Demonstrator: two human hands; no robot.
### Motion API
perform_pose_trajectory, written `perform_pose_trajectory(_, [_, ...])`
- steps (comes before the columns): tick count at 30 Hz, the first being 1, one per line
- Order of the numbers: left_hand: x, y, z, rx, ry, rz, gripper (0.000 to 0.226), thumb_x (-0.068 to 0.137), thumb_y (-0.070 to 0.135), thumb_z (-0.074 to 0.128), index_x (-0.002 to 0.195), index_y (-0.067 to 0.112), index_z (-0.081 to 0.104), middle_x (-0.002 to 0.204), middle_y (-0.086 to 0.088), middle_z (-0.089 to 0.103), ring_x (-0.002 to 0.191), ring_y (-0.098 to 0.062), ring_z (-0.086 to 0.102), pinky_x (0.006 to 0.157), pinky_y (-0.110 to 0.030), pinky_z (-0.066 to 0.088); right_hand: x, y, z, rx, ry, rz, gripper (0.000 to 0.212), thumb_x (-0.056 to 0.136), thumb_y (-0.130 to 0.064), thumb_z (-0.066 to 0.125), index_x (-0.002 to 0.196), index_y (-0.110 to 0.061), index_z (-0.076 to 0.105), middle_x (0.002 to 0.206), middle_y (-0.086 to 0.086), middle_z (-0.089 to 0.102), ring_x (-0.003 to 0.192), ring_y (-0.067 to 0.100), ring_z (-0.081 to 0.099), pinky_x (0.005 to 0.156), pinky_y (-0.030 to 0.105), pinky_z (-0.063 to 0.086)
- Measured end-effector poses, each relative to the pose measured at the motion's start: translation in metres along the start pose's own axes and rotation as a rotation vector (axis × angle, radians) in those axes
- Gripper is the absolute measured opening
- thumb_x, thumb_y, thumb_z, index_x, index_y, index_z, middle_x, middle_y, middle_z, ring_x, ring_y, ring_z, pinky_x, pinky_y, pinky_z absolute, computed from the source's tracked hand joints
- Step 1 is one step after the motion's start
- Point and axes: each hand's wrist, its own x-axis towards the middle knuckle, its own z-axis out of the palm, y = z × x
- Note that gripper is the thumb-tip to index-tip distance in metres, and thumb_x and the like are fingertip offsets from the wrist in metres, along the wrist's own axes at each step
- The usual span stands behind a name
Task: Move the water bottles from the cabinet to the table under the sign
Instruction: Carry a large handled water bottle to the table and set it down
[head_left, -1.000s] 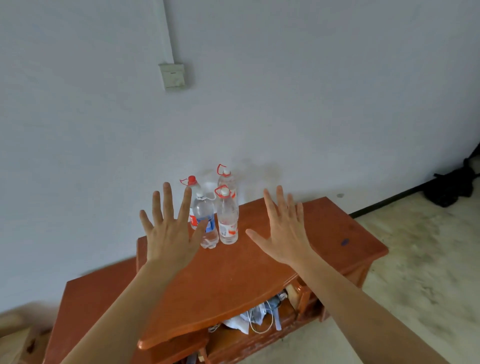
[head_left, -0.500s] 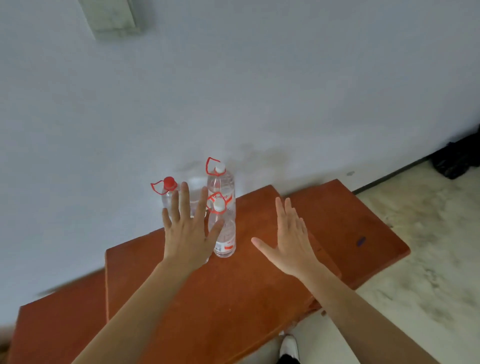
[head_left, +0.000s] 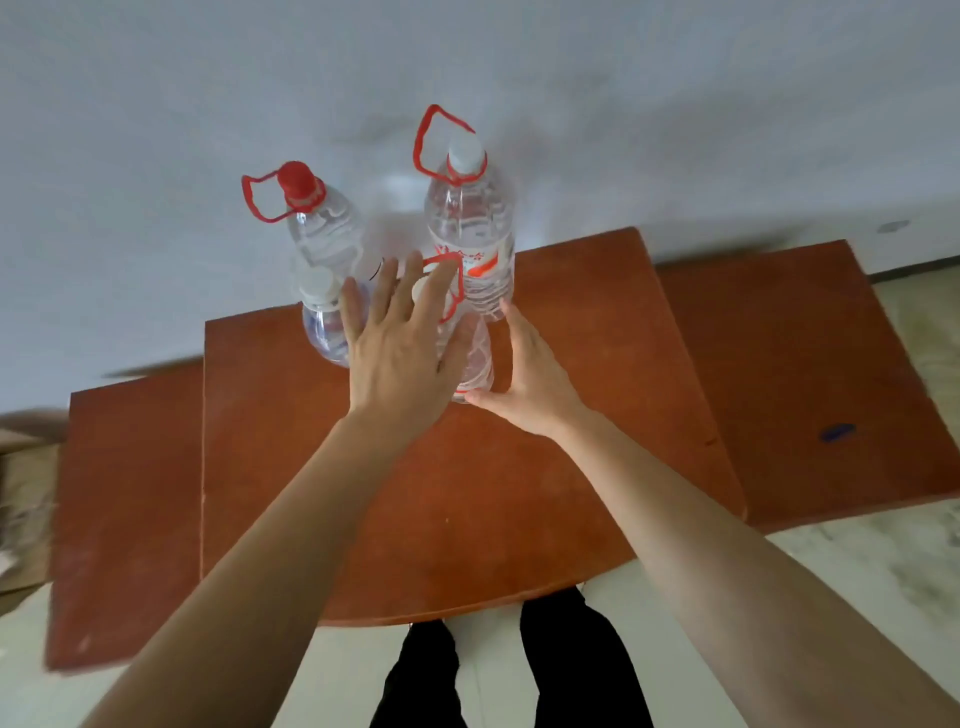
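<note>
Several clear water bottles stand at the back of the red-brown cabinet top (head_left: 467, 493), close to the wall. A red-capped bottle (head_left: 322, 228) is at the back left and a tall white-capped bottle (head_left: 470, 228) with a red carry loop at the back right. A smaller white-capped bottle (head_left: 324, 322) stands in front on the left. My left hand (head_left: 400, 348) hovers, fingers spread, over the front bottle (head_left: 475, 358) and hides most of it. My right hand (head_left: 530, 374) is open beside that bottle, its thumb at the bottle's base.
The white wall (head_left: 675, 104) rises right behind the bottles. Lower side sections of the cabinet (head_left: 810, 374) stick out left and right. My legs in dark trousers (head_left: 571, 670) stand at the cabinet's front edge, on a pale floor (head_left: 883, 561).
I have stepped closer and now look steeply down on the cabinet. Both hands have moved forward to the front bottle: the left now covers it, the right has reached its side.
</note>
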Motion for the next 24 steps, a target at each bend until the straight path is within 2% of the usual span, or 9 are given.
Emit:
perform_pose_trajectory(4, [-0.014,0.001,0.01,-0.06,0.127,-0.006,0.036,0.108,0.037,0.043,0.134,0.015,0.055,0.154,-0.014,0.046,0.148,-0.032,0.035,0.124,-0.056,0.017,0.032,-0.001,0.027,0.182,-0.123,0.024,0.129,0.06,-0.053,0.094,0.158,-0.04,0.012,0.157,-0.01,0.043,0.14,0.011,0.045,0.117,0.037,0.037])
perform_pose_trajectory(6, [-0.025,0.002,0.011,-0.138,0.151,-0.007,0.03,0.108,0.032,0.047,0.13,0.015,0.057,0.153,-0.014,0.048,0.146,-0.031,0.039,0.119,-0.049,0.031,0.029,0.0,0.036,0.193,-0.1,0.031,0.11,0.062,-0.054,0.093,0.151,-0.04,0.03,0.144,-0.017,0.056,0.12,-0.002,0.053,0.102,0.022,0.048])
perform_pose_trajectory(8, [-0.04,0.006,0.01,-0.226,0.127,0.027,0.027,0.108,0.033,0.046,0.129,0.018,0.055,0.154,-0.012,0.047,0.143,-0.031,0.044,0.104,-0.042,0.044,0.013,0.0,0.037,0.159,-0.014,0.044,0.09,0.066,-0.06,0.085,0.143,-0.037,0.044,0.132,-0.017,0.064,0.108,-0.004,0.056,0.087,0.01,0.042])
perform_pose_trajectory(11, [-0.076,0.01,0.01,-0.33,0.092,0.154,0.026,0.109,0.036,0.04,0.127,0.02,0.05,0.151,-0.012,0.05,0.132,-0.035,0.055,0.088,-0.044,0.057,-0.022,-0.005,0.036,0.084,0.078,0.082,0.084,0.062,-0.078,0.063,0.134,-0.035,0.053,0.119,-0.015,0.068,0.102,0.004,0.063,0.082,0.021,0.048])
perform_pose_trajectory(14, [-0.11,0.004,0.007,-0.505,0.12,0.116,0.025,0.105,0.022,0.054,0.129,0.022,0.049,0.147,-0.01,0.055,0.132,-0.03,0.056,0.094,-0.035,0.057,-0.054,-0.002,0.041,-0.095,0.077,0.051,0.084,0.066,-0.078,0.073,0.135,-0.037,0.049,0.123,-0.016,0.065,0.111,0.005,0.061,0.087,0.027,0.054])
perform_pose_trajectory(17, [-0.131,-0.014,-0.007,-0.683,0.129,-0.008,0.027,0.105,0.023,0.053,0.131,0.029,0.047,0.139,0.0,0.061,0.122,-0.019,0.062,0.09,-0.016,0.054,-0.082,-0.003,0.05,-0.225,0.065,0.0,0.088,0.061,-0.073,0.081,0.134,-0.035,0.05,0.119,-0.015,0.062,0.109,0.005,0.055,0.081,0.025,0.054])
perform_pose_trajectory(20, [-0.148,-0.037,-0.018,-0.78,0.102,-0.198,0.026,0.105,0.028,0.049,0.126,0.042,0.044,0.117,0.023,0.063,0.101,-0.006,0.065,0.074,-0.011,0.053,-0.101,-0.014,0.069,-0.2,0.036,-0.002,0.087,0.062,-0.066,0.084,0.133,-0.03,0.049,0.122,-0.013,0.057,0.111,0.001,0.046,0.074,0.013,0.043])
perform_pose_trajectory(22, [-0.156,-0.057,-0.018,-0.811,0.068,-0.361,0.026,0.106,0.024,0.048,0.128,0.036,0.046,0.109,0.028,0.058,0.091,0.002,0.064,0.065,-0.009,0.049,-0.105,-0.02,0.084,-0.175,0.023,-0.01,0.091,0.06,-0.062,0.087,0.133,-0.028,0.046,0.126,-0.011,0.055,0.114,0.002,0.047,0.081,0.018,0.05])
perform_pose_trajectory(24, [-0.168,-0.085,-0.012,-0.827,0.002,-0.564,0.028,0.107,0.026,0.045,0.135,0.025,0.047,0.108,0.026,0.055,0.092,0.01,0.06,0.07,-0.009,0.049,-0.105,-0.023,0.103,-0.213,-0.01,-0.019,0.098,0.057,-0.059,0.09,0.135,-0.025,0.043,0.13,-0.007,0.054,0.12,0.011,0.051,0.1,0.033,0.049])
